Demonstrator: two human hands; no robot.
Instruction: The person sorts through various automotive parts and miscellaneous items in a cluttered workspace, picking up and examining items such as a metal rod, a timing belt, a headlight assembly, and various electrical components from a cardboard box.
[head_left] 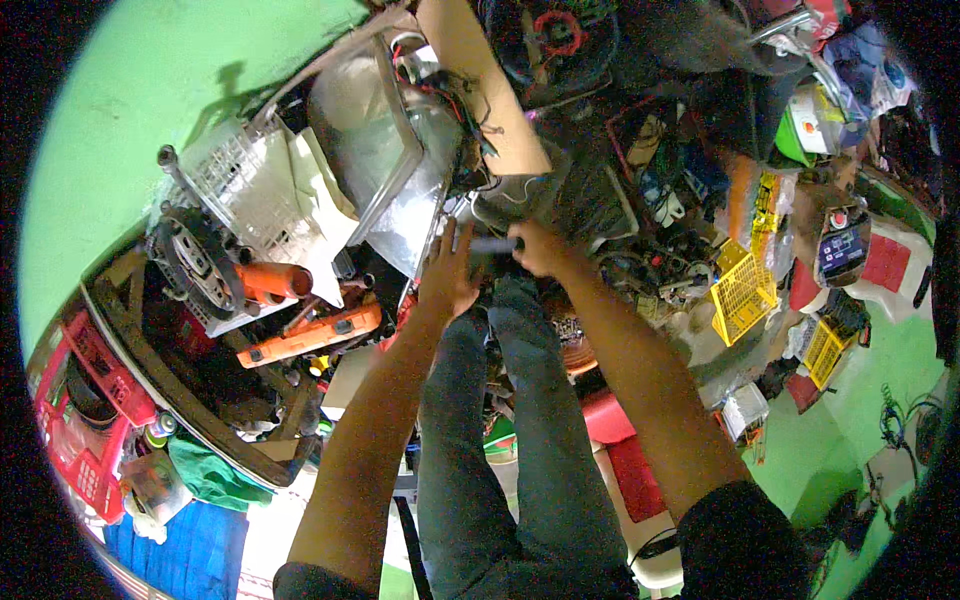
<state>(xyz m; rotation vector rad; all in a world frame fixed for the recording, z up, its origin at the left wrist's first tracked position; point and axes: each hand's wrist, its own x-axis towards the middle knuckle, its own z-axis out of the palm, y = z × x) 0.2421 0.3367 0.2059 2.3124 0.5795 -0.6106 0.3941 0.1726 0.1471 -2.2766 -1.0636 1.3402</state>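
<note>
My right hand (544,250) is closed around a short grey rod-like tool (490,245) with a dark end, just above my knees. The tool is blurred and its exact kind does not show. It points left toward my left hand (449,278), whose fingers are stretched out and apart at its other end. Whether those fingers touch the tool, I cannot make out. Beyond both hands lies a dark, flat piece (560,190) among cluttered parts. A large shiny, clear-looking panel (405,215) leans just past my left hand.
On the left stand a white wire basket (240,190), an orange case (310,337) and a red crate (90,420). Yellow baskets (745,295) and a red-and-white seat (888,262) are at the right. A cardboard strip (490,90) juts in from the far side.
</note>
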